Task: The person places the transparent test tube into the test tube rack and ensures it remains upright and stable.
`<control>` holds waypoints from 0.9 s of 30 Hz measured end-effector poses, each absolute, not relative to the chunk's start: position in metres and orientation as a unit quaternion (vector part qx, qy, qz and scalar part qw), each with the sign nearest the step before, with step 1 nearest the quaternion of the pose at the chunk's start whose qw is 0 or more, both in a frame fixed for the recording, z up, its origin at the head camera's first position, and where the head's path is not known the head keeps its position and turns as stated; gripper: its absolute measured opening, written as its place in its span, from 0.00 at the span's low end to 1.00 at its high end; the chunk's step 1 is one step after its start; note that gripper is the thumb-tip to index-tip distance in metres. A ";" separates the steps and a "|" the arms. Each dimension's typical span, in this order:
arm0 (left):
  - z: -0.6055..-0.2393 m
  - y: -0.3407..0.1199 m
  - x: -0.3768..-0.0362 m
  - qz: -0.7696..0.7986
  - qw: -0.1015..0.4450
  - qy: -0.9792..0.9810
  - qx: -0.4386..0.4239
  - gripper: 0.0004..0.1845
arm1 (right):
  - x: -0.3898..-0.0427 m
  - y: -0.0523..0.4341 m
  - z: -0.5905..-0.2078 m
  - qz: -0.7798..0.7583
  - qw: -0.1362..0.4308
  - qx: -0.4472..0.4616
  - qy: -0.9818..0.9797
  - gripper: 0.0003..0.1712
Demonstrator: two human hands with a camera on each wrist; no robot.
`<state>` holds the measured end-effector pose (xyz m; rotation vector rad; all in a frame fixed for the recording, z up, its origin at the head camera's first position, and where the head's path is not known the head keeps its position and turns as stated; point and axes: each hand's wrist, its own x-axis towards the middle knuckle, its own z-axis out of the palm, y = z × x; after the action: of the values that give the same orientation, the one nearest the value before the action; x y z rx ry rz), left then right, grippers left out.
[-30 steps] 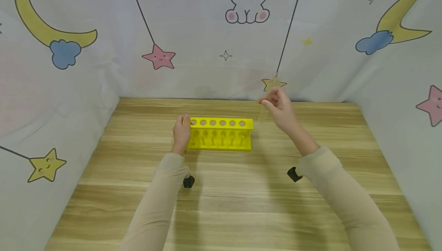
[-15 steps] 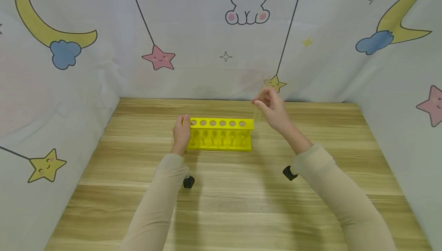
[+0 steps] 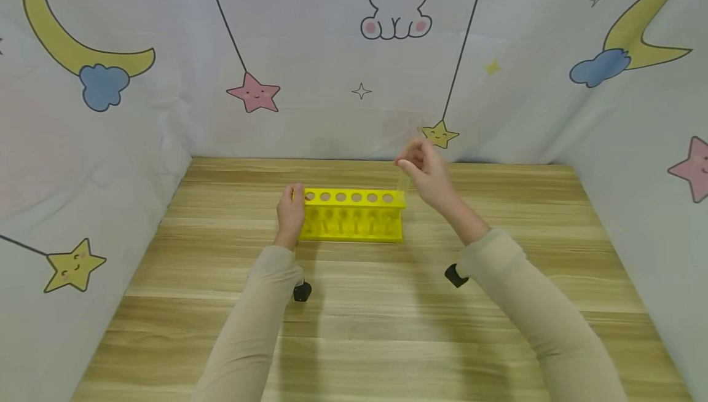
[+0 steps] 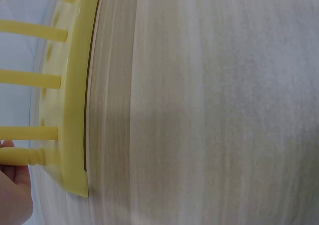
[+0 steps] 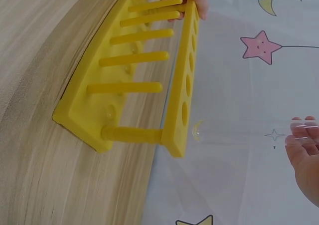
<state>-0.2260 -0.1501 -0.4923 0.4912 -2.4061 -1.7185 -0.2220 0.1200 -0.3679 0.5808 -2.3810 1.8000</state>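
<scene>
Clear glass test tube [image 5: 249, 129] is in the air, just above the right end of the yellow rack [image 3: 353, 216]. Its rounded bottom sits near the end hole of the rack's top plate but is not in it, as the right wrist view shows. In the head view the tube is almost invisible, only a faint shape below the fingertips.

Right hand [image 3: 424, 171] pinches the tube's upper end between thumb and fingers, the others curled. It is raised off the table, just beyond the rack's right end.

Left hand [image 3: 291, 212] grips the rack's left end, thumb on the top plate by the first hole and fingers wrapped round the side. The left wrist view shows only a bit of the hand next to the corner post.

The rack has six round holes in one row on top, with posts joining top plate to base. All holes look empty. It stands flat on the wooden table [image 3: 354, 322], near mid-table, long side toward the person.

Both arms are in beige sleeves [image 3: 251, 322]. A black wrist camera mount [image 3: 302, 291] shows under the left forearm.

Backdrop [image 3: 332, 51] on three sides is pale fabric printed with moons, stars, clouds and a rabbit.
</scene>
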 end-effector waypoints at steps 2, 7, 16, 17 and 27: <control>-0.492 -0.150 -0.226 -0.573 0.073 -0.800 0.163 0.21 | -0.223 0.118 -0.369 0.591 0.053 0.196 -0.781 0.09; -0.492 -0.150 -0.226 -0.572 0.070 -0.801 0.161 0.22 | -0.224 0.114 -0.370 0.591 0.052 0.203 -0.779 0.09; -0.493 -0.150 -0.226 -0.568 0.073 -0.804 0.159 0.23 | -0.226 0.108 -0.369 0.598 0.042 0.194 -0.776 0.09; -0.493 -0.150 -0.226 -0.568 0.073 -0.804 0.159 0.23 | -0.226 0.108 -0.369 0.595 0.041 0.193 -0.779 0.09; -0.492 -0.151 -0.225 -0.569 0.081 -0.804 0.149 0.22 | -0.228 0.104 -0.369 0.592 0.038 0.192 -0.781 0.08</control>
<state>-0.2255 -0.1505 -0.4924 0.4462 -2.4042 -1.7019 -0.2278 0.1043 -0.3690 0.5899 -2.3976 1.8176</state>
